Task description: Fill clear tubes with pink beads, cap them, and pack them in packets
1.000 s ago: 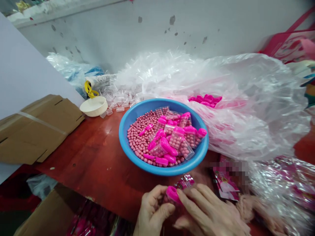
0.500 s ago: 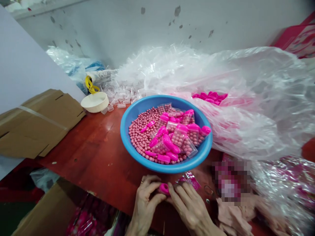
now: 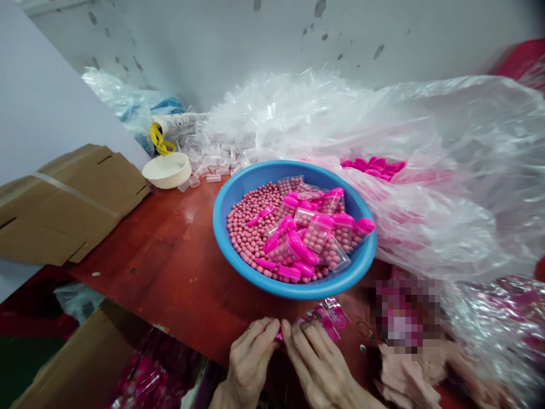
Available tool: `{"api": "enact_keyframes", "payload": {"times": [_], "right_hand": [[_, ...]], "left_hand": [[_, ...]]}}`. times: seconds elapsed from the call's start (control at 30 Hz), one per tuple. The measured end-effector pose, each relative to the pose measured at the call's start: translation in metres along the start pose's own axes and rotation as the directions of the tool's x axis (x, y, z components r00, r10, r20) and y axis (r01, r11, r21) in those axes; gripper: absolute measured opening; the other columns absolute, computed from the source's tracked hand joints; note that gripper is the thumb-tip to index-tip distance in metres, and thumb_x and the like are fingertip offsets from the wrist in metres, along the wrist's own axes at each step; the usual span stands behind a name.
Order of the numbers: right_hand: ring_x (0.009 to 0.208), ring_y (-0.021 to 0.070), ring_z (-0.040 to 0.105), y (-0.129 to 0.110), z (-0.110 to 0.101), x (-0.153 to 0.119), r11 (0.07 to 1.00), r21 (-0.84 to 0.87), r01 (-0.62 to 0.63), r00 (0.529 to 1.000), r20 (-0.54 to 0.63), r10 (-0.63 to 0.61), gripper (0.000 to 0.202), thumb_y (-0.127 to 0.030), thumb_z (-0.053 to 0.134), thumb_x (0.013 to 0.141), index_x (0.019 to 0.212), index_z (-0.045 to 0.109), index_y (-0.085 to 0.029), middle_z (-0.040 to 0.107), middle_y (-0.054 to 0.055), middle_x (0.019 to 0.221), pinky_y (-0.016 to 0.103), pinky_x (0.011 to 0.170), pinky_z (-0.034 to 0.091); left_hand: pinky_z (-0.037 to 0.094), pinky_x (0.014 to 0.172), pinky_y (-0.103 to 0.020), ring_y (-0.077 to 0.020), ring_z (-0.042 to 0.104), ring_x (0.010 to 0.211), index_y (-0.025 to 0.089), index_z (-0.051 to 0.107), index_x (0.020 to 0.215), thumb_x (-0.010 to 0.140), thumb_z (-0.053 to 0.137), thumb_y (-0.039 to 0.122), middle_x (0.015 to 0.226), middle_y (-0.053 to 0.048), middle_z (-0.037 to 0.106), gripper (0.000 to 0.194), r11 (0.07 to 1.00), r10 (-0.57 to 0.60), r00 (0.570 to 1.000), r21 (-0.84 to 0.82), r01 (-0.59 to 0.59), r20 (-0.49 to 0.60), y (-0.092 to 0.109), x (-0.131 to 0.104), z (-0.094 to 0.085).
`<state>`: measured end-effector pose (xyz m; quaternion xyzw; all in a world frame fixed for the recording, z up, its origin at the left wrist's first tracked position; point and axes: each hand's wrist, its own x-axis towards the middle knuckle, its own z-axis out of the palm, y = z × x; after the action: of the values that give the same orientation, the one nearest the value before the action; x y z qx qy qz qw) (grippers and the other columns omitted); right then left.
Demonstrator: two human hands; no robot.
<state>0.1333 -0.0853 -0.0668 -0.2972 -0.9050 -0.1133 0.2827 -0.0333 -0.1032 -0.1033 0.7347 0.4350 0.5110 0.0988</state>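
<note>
Folded cardboard (image 3: 70, 207) lies at the left edge, and a white dish (image 3: 167, 171) sits upper left of centre. At bottom centre the left hand (image 3: 252, 359), fingers curled and narrow, grips a small pink piece (image 3: 279, 333) from its left. Only a sliver shows, roughly upright in the frame; fingers hide the rest, so its long axis and which way it points cannot be told. The right hand (image 3: 318, 363) pinches it from the right. Above, a blue basin (image 3: 293, 291) fills mid-frame; a printed wrapper (image 3: 333, 319) lies beyond the right fingers.
</note>
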Motion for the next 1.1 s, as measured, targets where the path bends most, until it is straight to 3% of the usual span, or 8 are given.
{"api": "enact_keyframes", "payload": {"times": [0.3, 0.4, 0.63, 0.77, 0.9, 0.97, 1.0, 1.1], "right_hand": [[0.076, 0.0272, 0.063, -0.005, 0.003, 0.000, 0.998, -0.001, 0.070, 0.995, -0.074, -0.070, 0.042, 0.007, 0.030, 0.079, 0.088, 0.070, -0.003, 0.071, 0.016, 0.081, 0.047, 0.082, 0.046], [0.083, 0.0265, 0.063, -0.008, 0.005, -0.003, 0.999, 0.031, 0.026, 0.999, -0.022, -0.025, 0.040, 0.005, 0.033, 0.080, 0.096, 0.069, -0.003, 0.071, 0.015, 0.088, 0.042, 0.081, 0.050], [0.076, 0.0224, 0.063, -0.009, 0.019, -0.013, 0.982, 0.152, -0.113, 0.987, -0.097, 0.128, 0.036, -0.004, 0.033, 0.091, 0.108, 0.064, -0.004, 0.069, 0.014, 0.080, 0.035, 0.069, 0.055], [0.063, 0.0181, 0.064, -0.001, 0.017, -0.008, 0.928, 0.258, -0.268, 0.960, -0.014, 0.281, 0.030, -0.021, 0.039, 0.097, 0.102, 0.067, -0.011, 0.068, 0.009, 0.073, 0.028, 0.055, 0.057], [0.067, 0.0177, 0.070, 0.007, 0.005, -0.006, 0.847, 0.328, -0.417, 0.902, 0.033, 0.431, 0.036, -0.034, 0.040, 0.097, 0.103, 0.066, -0.011, 0.070, 0.011, 0.077, 0.023, 0.056, 0.059], [0.069, 0.0190, 0.072, 0.011, -0.005, -0.005, 0.707, 0.442, -0.552, 0.819, 0.127, 0.560, 0.032, -0.038, 0.051, 0.092, 0.103, 0.066, -0.012, 0.072, 0.011, 0.081, 0.024, 0.059, 0.060], [0.069, 0.0194, 0.072, 0.013, -0.009, -0.005, 0.551, 0.531, -0.643, 0.732, 0.215, 0.647, 0.031, -0.039, 0.059, 0.087, 0.103, 0.066, -0.013, 0.074, 0.009, 0.081, 0.025, 0.061, 0.060], [0.069, 0.0213, 0.073, 0.017, -0.022, -0.005, -0.115, 0.681, -0.723, 0.369, 0.522, 0.769, 0.038, -0.038, 0.079, 0.067, 0.096, 0.067, -0.017, 0.076, 0.006, 0.078, 0.028, 0.063, 0.061]], "left_hand": [[0.060, 0.075, -0.024, -0.0191, 0.073, 0.082, 0.011, 0.064, 0.113, 0.090, 0.050, 0.007, 0.086, -0.015, 0.076, 0.027, 1.000, 0.002, 1.000, -0.001, -0.002, -0.006, 0.000, -0.009, -0.001], [0.060, 0.076, -0.026, -0.0204, 0.073, 0.083, 0.012, 0.063, 0.115, 0.090, 0.052, 0.007, 0.088, -0.015, 0.076, 0.029, 1.000, -0.020, 0.999, -0.003, 0.020, -0.027, -0.001, -0.013, 0.001], [0.059, 0.076, -0.024, -0.0184, 0.073, 0.081, 0.019, 0.064, 0.111, 0.090, 0.052, 0.012, 0.088, -0.008, 0.077, 0.026, 0.987, -0.145, 0.989, -0.077, 0.143, -0.019, 0.000, -0.014, 0.000], [0.058, 0.075, -0.026, -0.0193, 0.071, 0.081, 0.019, 0.065, 0.107, 0.082, 0.056, 0.004, 0.090, -0.008, 0.075, 0.031, 0.930, -0.337, 0.938, -0.123, 0.346, 0.085, 0.003, -0.007, -0.001], [0.054, 0.072, -0.028, -0.0199, 0.066, 0.077, 0.019, 0.067, 0.087, 0.075, 0.064, 0.005, 0.080, -0.004, 0.071, 0.018, 0.815, -0.486, 0.837, -0.217, 0.538, 0.251, 0.009, 0.001, -0.001], [0.054, 0.066, -0.027, -0.0187, 0.067, 0.072, 0.017, 0.064, 0.088, 0.077, 0.062, 0.009, 0.078, -0.004, 0.070, 0.014, 0.741, -0.535, 0.780, -0.264, 0.618, 0.324, 0.015, 0.003, -0.001], [0.054, 0.062, -0.026, -0.0175, 0.066, 0.068, 0.016, 0.063, 0.089, 0.080, 0.060, 0.011, 0.075, -0.003, 0.069, 0.011, 0.694, -0.556, 0.749, -0.295, 0.657, 0.361, 0.018, 0.004, 0.000], [0.055, 0.059, -0.025, -0.0148, 0.065, 0.062, 0.015, 0.063, 0.092, 0.083, 0.059, 0.022, 0.070, -0.002, 0.066, 0.012, 0.422, -0.623, 0.614, -0.453, 0.785, 0.484, 0.032, 0.011, 0.001]]}}
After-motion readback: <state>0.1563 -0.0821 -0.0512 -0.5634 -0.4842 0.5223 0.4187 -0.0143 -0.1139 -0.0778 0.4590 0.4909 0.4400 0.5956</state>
